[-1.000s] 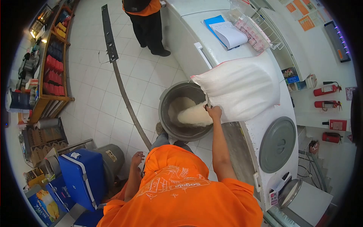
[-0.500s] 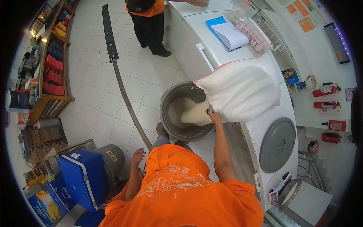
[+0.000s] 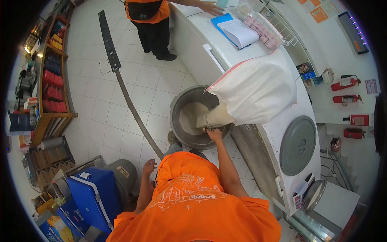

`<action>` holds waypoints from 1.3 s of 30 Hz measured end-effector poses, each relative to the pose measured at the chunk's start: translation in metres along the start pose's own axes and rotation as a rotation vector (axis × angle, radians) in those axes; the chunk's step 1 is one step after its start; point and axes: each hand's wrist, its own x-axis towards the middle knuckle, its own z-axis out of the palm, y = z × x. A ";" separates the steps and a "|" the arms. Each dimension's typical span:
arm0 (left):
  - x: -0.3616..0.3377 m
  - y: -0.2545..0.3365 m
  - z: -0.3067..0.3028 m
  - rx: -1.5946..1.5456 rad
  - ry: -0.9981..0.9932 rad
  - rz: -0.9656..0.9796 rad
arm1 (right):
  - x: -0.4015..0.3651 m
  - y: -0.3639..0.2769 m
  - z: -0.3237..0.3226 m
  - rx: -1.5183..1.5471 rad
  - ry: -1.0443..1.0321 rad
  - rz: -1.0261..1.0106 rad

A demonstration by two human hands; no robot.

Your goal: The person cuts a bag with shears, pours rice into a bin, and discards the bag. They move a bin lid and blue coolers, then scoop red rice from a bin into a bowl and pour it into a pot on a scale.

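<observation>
A white sack [image 3: 262, 90] with a red seam lies over the edge of the white chest, its mouth hanging above a round grey bin [image 3: 174, 117]. Pale grain, like rice [image 3: 217, 115], spills from the sack mouth onto the grain heaped inside the bin. At the bin's near right rim, just below the stream, my right hand [image 3: 214, 134] is closed around something thin and dark that I cannot make out. My left hand [image 3: 149, 166] hangs by my left side, fingers loosely curled and apart, holding nothing.
A grey lid [image 3: 298, 145] rests on the white chest [image 3: 225, 50], near an open notebook [image 3: 238, 33]. Another person [image 3: 155, 30] stands beyond the bin. A long dark strip [image 3: 131, 107] is at the left, with blue cases [image 3: 94, 197] nearby.
My right hand has moved left and down from the sack mouth. The sack mouth looks wider and the grain stream broader. The other person's arm has shifted on the chest.
</observation>
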 end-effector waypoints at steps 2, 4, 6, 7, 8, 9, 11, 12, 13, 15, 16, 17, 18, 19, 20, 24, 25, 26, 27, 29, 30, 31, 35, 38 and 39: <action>0.007 0.009 -0.006 0.002 -0.015 0.024 | -0.001 -0.003 -0.003 0.064 -0.126 0.091; 0.013 0.017 -0.011 0.000 -0.025 0.038 | -0.015 -0.020 -0.025 0.135 -0.181 0.162; 0.022 0.022 -0.017 0.044 -0.051 0.037 | -0.030 -0.030 -0.042 0.210 -0.228 0.240; 0.028 0.025 -0.019 0.074 -0.070 0.034 | -0.036 -0.032 -0.049 0.270 -0.202 0.252; 0.030 0.033 -0.021 0.094 -0.086 0.041 | -0.042 -0.031 -0.056 0.330 -0.171 0.265; 0.032 0.043 -0.021 0.130 -0.094 0.023 | -0.049 -0.029 -0.064 0.342 -0.149 0.282; 0.051 0.066 -0.014 0.189 -0.125 0.020 | -0.062 -0.020 -0.086 0.559 0.082 0.224; 0.072 0.079 -0.003 0.317 -0.142 0.148 | -0.065 -0.009 -0.101 0.658 0.172 0.197; 0.090 0.089 0.007 0.439 -0.156 0.270 | -0.070 0.006 -0.119 0.752 0.255 0.170; 0.083 0.165 0.055 0.462 -0.255 0.397 | -0.073 0.023 -0.181 0.771 0.387 0.306; 0.077 0.208 0.080 0.554 -0.259 0.430 | -0.058 0.061 -0.197 0.822 0.491 0.322; 0.082 0.237 0.106 0.509 -0.255 0.602 | -0.048 0.080 -0.229 0.751 0.571 0.367; 0.083 0.274 0.136 0.487 -0.271 0.609 | -0.038 0.087 -0.264 0.540 0.596 0.494; 0.102 0.299 0.166 0.531 -0.228 0.729 | -0.023 0.104 -0.287 0.334 0.684 0.534; 0.120 0.324 0.195 0.474 -0.234 0.785 | -0.007 0.119 -0.305 0.124 0.765 0.567; 0.105 0.428 0.278 0.475 0.010 1.169 | 0.051 0.183 -0.344 -0.196 0.640 0.627; 0.103 0.444 0.293 0.494 0.015 1.166 | 0.060 0.196 -0.349 -0.209 0.533 0.582; 0.104 0.456 0.307 0.531 0.021 1.148 | 0.067 0.206 -0.350 -0.219 0.425 0.538; 0.105 0.464 0.317 0.567 0.025 1.127 | 0.069 0.206 -0.356 -0.207 0.411 0.543; 0.108 0.475 0.332 0.584 -0.014 1.098 | 0.062 0.189 -0.371 -0.210 0.234 0.534; 0.111 0.477 0.338 0.577 -0.050 1.079 | 0.057 0.185 -0.368 -0.204 0.222 0.541; 0.115 0.477 0.343 0.588 -0.052 1.070 | 0.046 0.182 -0.361 -0.093 0.487 0.379; 0.127 0.482 0.354 0.538 0.043 1.127 | 0.009 0.157 -0.254 0.696 0.191 0.448; 0.141 0.482 0.359 0.608 0.045 1.156 | 0.040 0.171 -0.130 0.708 0.137 0.367; 0.148 0.485 0.363 0.654 0.049 1.236 | 0.061 0.165 -0.115 0.675 0.399 0.231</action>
